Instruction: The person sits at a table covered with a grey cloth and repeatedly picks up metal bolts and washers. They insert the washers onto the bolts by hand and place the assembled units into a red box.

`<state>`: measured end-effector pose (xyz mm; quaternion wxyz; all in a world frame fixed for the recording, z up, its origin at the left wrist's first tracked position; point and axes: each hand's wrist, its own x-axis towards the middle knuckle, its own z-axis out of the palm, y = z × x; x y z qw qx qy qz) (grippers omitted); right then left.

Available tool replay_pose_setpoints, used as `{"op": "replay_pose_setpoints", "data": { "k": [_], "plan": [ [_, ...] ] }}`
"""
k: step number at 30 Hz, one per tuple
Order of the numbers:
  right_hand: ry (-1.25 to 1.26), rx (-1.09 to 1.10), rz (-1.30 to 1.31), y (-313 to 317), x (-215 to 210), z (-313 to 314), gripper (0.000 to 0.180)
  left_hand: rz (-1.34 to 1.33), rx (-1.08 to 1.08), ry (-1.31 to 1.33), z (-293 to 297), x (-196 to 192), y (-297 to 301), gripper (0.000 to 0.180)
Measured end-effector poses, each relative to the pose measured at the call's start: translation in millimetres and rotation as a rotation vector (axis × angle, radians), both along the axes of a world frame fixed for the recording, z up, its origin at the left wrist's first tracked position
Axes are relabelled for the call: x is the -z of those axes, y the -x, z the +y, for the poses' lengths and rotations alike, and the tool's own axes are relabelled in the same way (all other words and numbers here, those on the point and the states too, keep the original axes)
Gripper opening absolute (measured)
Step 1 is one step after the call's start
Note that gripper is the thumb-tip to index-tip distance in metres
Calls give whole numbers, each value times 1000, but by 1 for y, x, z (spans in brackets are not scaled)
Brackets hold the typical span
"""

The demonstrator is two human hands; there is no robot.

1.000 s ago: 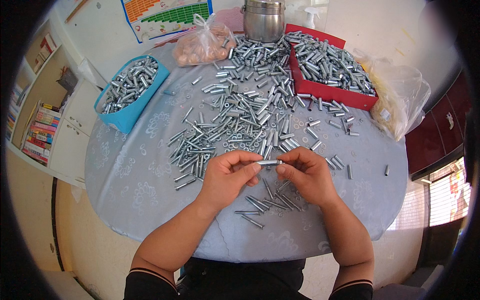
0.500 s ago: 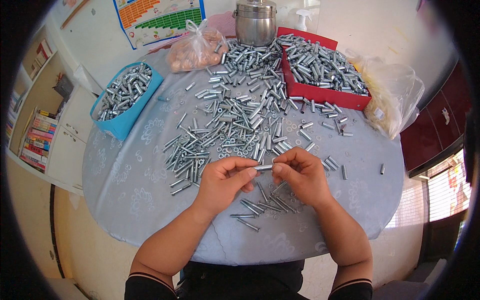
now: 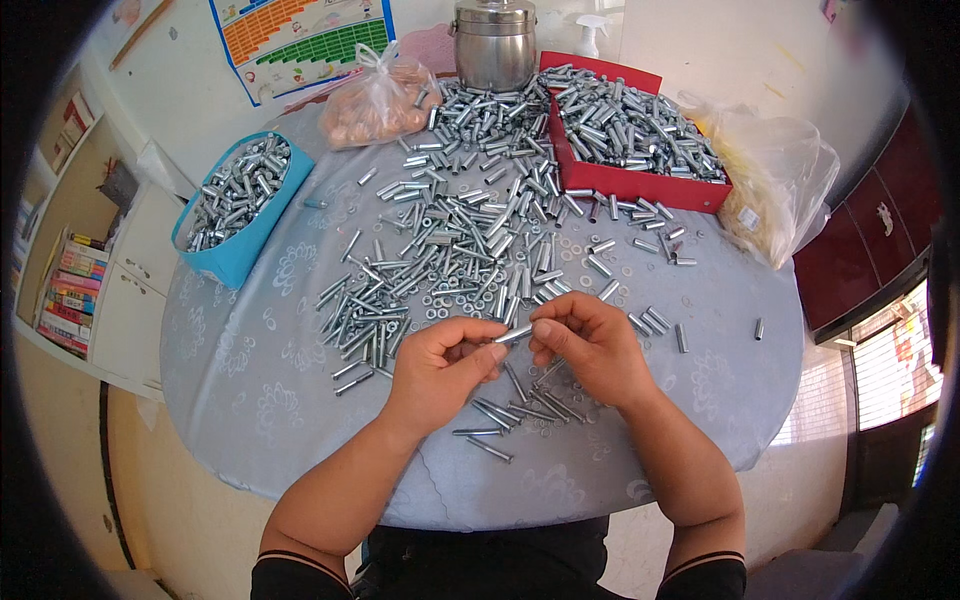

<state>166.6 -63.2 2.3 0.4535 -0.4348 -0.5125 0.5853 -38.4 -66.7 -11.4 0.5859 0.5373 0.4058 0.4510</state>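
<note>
Between my two hands, over the near middle of the table, a shiny metal sleeve [image 3: 514,335] is pinched at both ends. My left hand [image 3: 440,365] grips its left end with thumb and fingers. The right end is in the fingertips of my right hand [image 3: 592,348]; whether a bolt sits inside the sleeve cannot be seen. Just below my hands lie several long bolts [image 3: 488,412] among small washers. Beyond them spreads a loose heap of bolts, sleeves, nuts and washers [image 3: 450,250].
A blue bin [image 3: 235,262] of metal fasteners stands at left, a red box [image 3: 640,196] of them at back right. Around the rear edge are a plastic bag with brown contents [image 3: 372,112], a steel pot [image 3: 495,50] and another plastic bag [image 3: 775,190]. A patterned grey cloth [image 3: 255,400] covers the table.
The sleeve has tilted, its right end now higher. Both hands remain close together on it, and the whole view has shifted slightly.
</note>
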Motion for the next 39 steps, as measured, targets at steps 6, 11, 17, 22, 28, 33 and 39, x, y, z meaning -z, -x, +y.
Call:
{"op": "replay_pose_setpoints", "data": {
  "k": [6, 11, 17, 22, 28, 33, 39],
  "plan": [
    [34, -44, -36, -2, -2, 0, 16, -16, -8, 7, 0, 1, 1, 20],
    [113, -144, -219, -6, -10, -3, 15, 17, -250, -121, 4, -2, 3, 22],
    [-70, 215, 358, -13, -26, 17, 26, -100, -266, -36, 5, -2, 6, 21],
    [-168, 236, 339, -15, -8, 14, 36, -75, -257, -29, 5, -2, 3, 20],
    [-150, 162, 47, -9, 2, 7, 26, -82, -286, -62, 7, 0, 8, 18],
    [-120, 179, -13, -9, 5, 8, 22, -83, -346, -76, 10, -2, 12, 17],
    [-146, 205, -166, -5, 10, 4, 18, -133, -437, -84, 16, -5, 19, 16]
  ]
}}
